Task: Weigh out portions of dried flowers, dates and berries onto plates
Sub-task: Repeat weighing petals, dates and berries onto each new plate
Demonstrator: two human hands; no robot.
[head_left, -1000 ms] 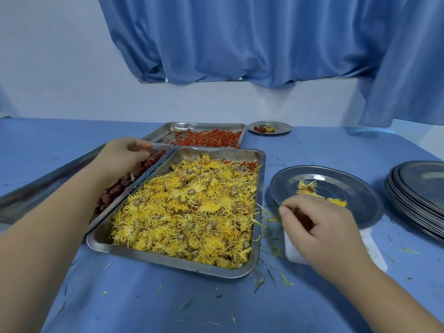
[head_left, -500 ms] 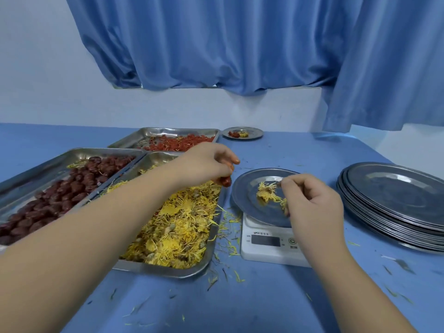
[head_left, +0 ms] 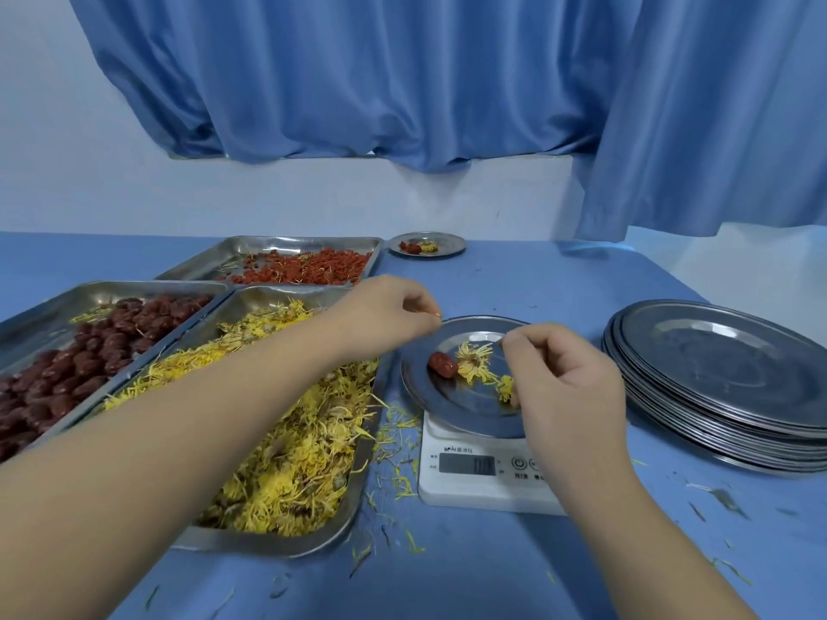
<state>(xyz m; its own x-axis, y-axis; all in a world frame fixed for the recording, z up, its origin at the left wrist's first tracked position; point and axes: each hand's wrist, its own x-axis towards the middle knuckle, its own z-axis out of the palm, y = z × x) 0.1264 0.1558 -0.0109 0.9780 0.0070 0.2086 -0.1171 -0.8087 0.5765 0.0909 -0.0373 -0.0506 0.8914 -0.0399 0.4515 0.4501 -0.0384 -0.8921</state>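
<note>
Nearby, stacked plates [head_left: 725, 378] flank scale [head_left: 474, 476].

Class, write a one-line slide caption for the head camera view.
Both hands over a plate on a scale, holding one date and yellow flowers.

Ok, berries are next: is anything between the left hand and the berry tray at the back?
Nothing visible blocks it. The left hand hovers by the rim of the plate on the scale, and the berry tray lies just beyond, past the far end of the flower tray. Only open air and low tray rims lie between.
</note>
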